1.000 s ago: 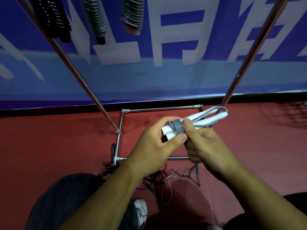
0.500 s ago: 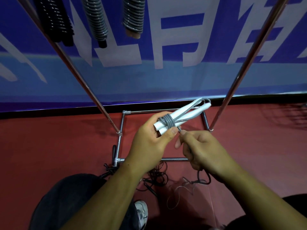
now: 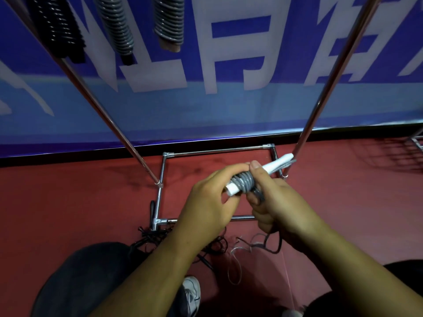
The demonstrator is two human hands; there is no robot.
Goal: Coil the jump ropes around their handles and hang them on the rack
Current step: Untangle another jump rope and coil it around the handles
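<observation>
Both hands' fingers (image 3: pixel 256 167) closed, gripping handles (image 3: pixel 272 165)

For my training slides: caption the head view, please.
Both hands, left and right, wind grey rope around white handles before the rack.

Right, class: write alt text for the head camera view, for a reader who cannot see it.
Two bare hands wind grey rope around paired white handles: the left hand grips their near end, the right hand feeds the rope. Behind stands a chrome rack on red floor, with three coiled ropes hanging above; loose ropes lie below.
</observation>
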